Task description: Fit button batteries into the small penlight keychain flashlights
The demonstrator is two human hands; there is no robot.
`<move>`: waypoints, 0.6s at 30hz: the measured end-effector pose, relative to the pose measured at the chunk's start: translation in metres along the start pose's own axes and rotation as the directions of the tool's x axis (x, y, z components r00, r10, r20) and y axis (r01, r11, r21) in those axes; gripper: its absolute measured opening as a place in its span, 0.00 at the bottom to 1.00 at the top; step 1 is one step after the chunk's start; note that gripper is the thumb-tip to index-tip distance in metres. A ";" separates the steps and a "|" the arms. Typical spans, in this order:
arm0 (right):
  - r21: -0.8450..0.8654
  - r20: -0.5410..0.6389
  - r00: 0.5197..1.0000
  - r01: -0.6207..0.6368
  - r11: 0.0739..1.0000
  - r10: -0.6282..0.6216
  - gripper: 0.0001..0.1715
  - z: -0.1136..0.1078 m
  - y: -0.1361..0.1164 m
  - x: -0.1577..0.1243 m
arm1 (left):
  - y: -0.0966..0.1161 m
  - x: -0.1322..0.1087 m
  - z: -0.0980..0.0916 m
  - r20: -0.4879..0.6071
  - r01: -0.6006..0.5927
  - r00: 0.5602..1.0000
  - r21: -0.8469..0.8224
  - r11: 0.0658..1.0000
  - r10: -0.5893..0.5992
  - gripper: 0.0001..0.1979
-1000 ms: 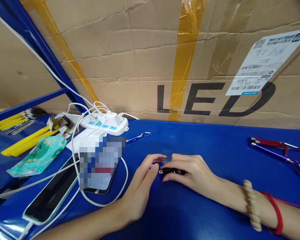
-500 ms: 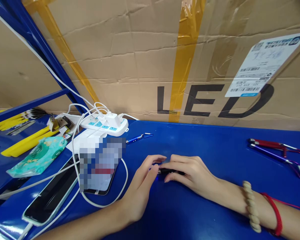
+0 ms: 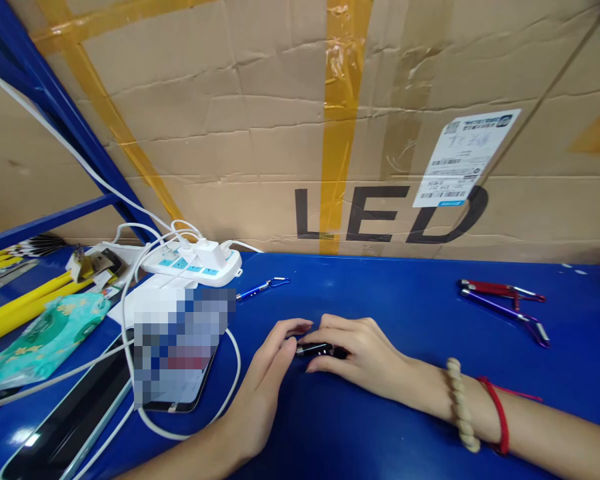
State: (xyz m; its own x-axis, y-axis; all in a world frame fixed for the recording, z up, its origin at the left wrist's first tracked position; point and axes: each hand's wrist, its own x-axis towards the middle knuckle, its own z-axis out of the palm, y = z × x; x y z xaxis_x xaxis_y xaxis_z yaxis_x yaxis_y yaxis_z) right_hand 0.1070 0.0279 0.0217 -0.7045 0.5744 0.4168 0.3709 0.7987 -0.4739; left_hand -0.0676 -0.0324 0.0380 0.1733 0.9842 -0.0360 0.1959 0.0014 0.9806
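My right hand is closed around a small black penlight that lies level just above the blue table. Its silver-tipped end points left, toward my left hand. That hand is cupped in front of the tip, thumb and fingers apart, the thumb beside the penlight's end. Whether the thumb touches it, I cannot tell. A blue penlight with a carabiner clip lies farther back. At the right rest a red penlight and a purple penlight, both with clips.
On the left lie two phones, one with a lit, blurred screen and one dark. White cables loop around them from a power strip. A green tissue pack and yellow tubes are beyond. A large cardboard box stands behind.
The view has swung right, so everything sits farther left. More of the black penlight's barrel shows between my hands, and the blue glow under its tip is gone from sight.
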 end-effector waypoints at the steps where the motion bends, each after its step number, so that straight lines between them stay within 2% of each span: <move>1: -0.010 0.002 1.000 -0.008 1.000 0.008 0.20 0.000 -0.001 0.000 | -0.001 0.000 0.000 -0.006 0.001 1.000 0.005 1.000 -0.001 0.18; 5: -0.109 0.081 0.996 -0.029 0.994 0.038 0.18 -0.008 -0.004 0.002 | -0.010 0.003 -0.003 -0.022 0.042 0.999 -0.005 0.999 -0.042 0.19; 9: -0.260 0.188 0.975 -0.068 0.963 0.119 0.16 -0.029 -0.006 0.005 | -0.024 0.016 -0.010 -0.046 0.057 0.997 -0.030 0.998 -0.059 0.23; 11: -0.333 0.262 0.943 -0.109 0.937 0.203 0.13 -0.046 -0.006 0.005 | -0.030 0.024 -0.013 -0.054 0.044 0.997 -0.041 0.998 -0.046 0.23; 14: -0.455 0.358 0.858 -0.184 0.871 0.368 0.09 -0.077 -0.004 0.003 | -0.034 0.031 -0.016 -0.062 0.027 0.998 -0.045 0.999 -0.030 0.23; 16: -0.526 0.362 0.812 -0.228 0.819 0.458 0.06 -0.097 0.002 -0.002 | -0.033 0.033 -0.016 -0.060 0.025 0.998 -0.044 0.999 -0.028 0.23; 18: -0.553 0.339 0.798 -0.260 0.792 0.498 0.08 -0.114 0.014 -0.009 | -0.032 0.032 -0.016 -0.064 0.025 0.998 -0.041 0.999 -0.028 0.22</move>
State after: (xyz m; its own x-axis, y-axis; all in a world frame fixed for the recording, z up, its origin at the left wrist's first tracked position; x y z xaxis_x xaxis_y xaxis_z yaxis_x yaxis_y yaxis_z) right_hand 0.1877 0.0545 0.1001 -0.5824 0.7958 -0.1661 0.8112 0.5822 -0.0549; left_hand -0.0840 0.0021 0.0088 0.1061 0.9931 -0.0507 0.1606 0.0332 0.9865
